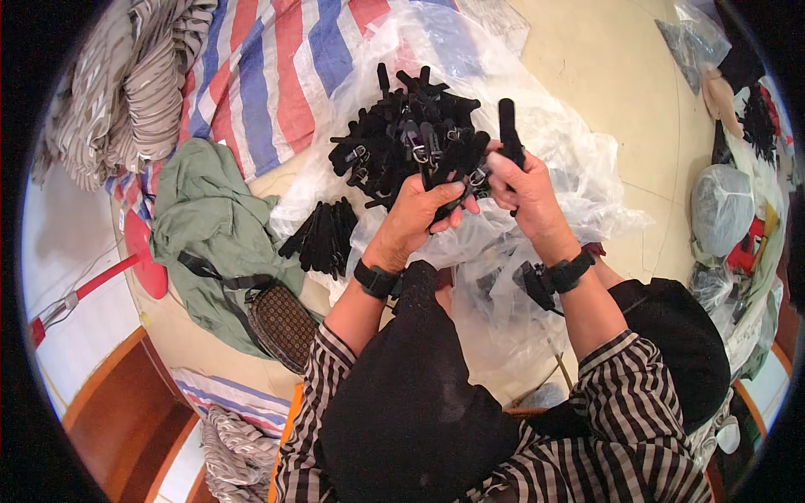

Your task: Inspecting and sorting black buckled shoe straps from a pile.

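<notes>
Clear plastic [579,155] lies under a black pile [402,138]. At the pile's near edge, a buckled strap [444,213] is pinched beneath the left hand's [409,214] thumb; rightward, an upright strap [508,126] is gripped by the right hand's [528,193] curled fingers.

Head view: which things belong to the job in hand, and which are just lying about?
Apparently in the job:
upright black piece in the right hand
left hand, gripping black material
pile of black pieces with metal fittings
clear plastic sheet

Seemingly lying about:
green cloth
brown patterned bag
striped sheet
folded striped fabric
</notes>
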A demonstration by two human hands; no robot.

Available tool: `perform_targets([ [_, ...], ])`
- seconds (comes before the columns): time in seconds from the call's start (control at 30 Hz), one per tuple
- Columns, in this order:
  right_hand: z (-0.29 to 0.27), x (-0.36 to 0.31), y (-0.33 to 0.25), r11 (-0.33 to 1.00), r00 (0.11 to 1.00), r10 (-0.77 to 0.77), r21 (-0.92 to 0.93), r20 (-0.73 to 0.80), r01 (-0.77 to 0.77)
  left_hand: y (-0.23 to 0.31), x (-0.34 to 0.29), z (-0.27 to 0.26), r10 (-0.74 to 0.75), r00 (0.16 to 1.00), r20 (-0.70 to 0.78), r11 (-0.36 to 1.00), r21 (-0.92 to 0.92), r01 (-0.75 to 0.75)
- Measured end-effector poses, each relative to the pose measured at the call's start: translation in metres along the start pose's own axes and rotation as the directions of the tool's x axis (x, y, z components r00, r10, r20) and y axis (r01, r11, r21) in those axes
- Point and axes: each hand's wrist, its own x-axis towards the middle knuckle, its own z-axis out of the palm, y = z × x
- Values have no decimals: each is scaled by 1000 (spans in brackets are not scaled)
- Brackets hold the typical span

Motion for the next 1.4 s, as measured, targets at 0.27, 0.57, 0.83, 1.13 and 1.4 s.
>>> perform_targets([
  [0.27,7,2,2,981,981,-124,-165,-149,99,6,-4,8,-28,1000,-3,998,61,28],
  [0.57,7,1,5,991,987,-87,-109,-131,73,-3,-3,2,17,998,-53,996,88,-12],
  [0.83,1,1,9,996,992,-67,-58,-110,61,-10,-1,4,219,976,0,921,331,-206],
  [1.13,9,0,4,999,994,-48,-13,-97,47,-10,-3,1,164,986,38,892,422,-165],
  [1.4,11,0,-4,1000,999,-21,6,-46,21,-7,-1,10,34,986,-163,956,292,16],
])
